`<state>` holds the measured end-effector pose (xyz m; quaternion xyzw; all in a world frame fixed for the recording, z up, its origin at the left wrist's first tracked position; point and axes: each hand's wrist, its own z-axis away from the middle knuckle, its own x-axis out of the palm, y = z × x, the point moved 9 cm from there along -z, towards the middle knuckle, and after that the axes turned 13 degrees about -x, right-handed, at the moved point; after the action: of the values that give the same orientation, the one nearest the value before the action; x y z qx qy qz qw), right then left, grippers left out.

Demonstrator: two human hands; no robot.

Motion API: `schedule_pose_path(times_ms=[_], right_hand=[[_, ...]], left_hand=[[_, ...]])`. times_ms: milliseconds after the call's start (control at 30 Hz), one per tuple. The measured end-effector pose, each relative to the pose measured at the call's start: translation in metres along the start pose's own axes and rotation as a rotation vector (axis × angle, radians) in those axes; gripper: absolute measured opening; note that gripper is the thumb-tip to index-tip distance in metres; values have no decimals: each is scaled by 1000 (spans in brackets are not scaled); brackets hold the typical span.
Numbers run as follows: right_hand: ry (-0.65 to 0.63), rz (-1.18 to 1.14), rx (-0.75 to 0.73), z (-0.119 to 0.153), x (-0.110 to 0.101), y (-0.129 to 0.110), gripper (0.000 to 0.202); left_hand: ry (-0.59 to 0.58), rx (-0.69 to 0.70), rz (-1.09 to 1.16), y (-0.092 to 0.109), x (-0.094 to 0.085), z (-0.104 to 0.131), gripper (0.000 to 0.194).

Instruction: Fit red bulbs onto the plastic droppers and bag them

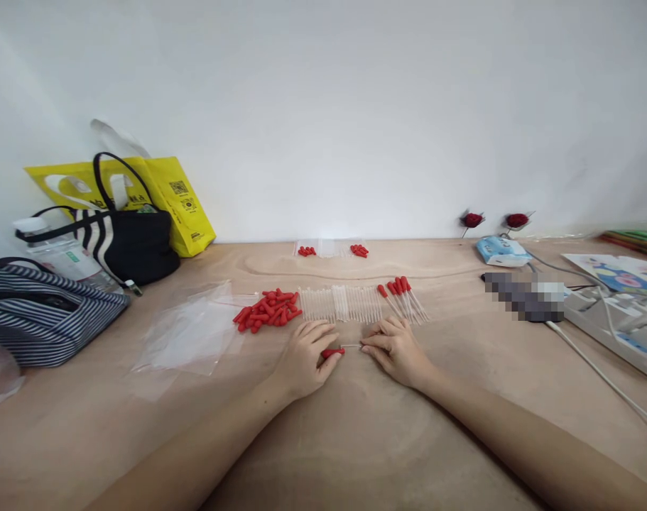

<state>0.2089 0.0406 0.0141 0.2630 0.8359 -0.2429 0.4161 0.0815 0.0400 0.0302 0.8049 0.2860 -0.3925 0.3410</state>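
Observation:
Between the thumb and fingers of my left hand (307, 358) is a red rubber dropper bulb (332, 352), lying sideways. My right hand (395, 351) pinches one end of a thin clear dropper tube (351, 346), whose other end points at the bulb. Whether tube and bulb touch I cannot tell. Beyond my left hand lies a pile of loose red bulbs (268, 310). A row of clear tubes (340, 304) rests side by side in front of both hands. Several droppers with red bulbs fitted (403, 291) lie just past my right hand.
Clear plastic bags (189, 333) lie on the wooden table at left. Bagged red bulbs and tubes (331, 248) rest by the wall. Yellow, black and striped bags (62, 312) stand at far left. A tissue pack (501, 251), dark blurred object and power strip (616, 333) are at right.

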Motion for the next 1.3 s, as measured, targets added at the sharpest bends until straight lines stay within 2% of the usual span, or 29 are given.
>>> schedule_pose_path(times_ms=[133,433,667,933,1300], right_hand=[[28,12,-35,-1,-5,-8,14],[66,-53,-12,1,-11,-11,12],[87,-105,-36,3,-7,-19,13],[74,-150,-80,3,-2,-26,17],[22,-57,-105,3,-1,-23,22]], left_hand=[[-34,48,13,2,5,0,18],[24,9,18,0,0,-3,20],[34,-4,47,-3,0,-2,19],[-7,-65,101,-9,1,-3,18],[-78,36,167,0,6,2,16]])
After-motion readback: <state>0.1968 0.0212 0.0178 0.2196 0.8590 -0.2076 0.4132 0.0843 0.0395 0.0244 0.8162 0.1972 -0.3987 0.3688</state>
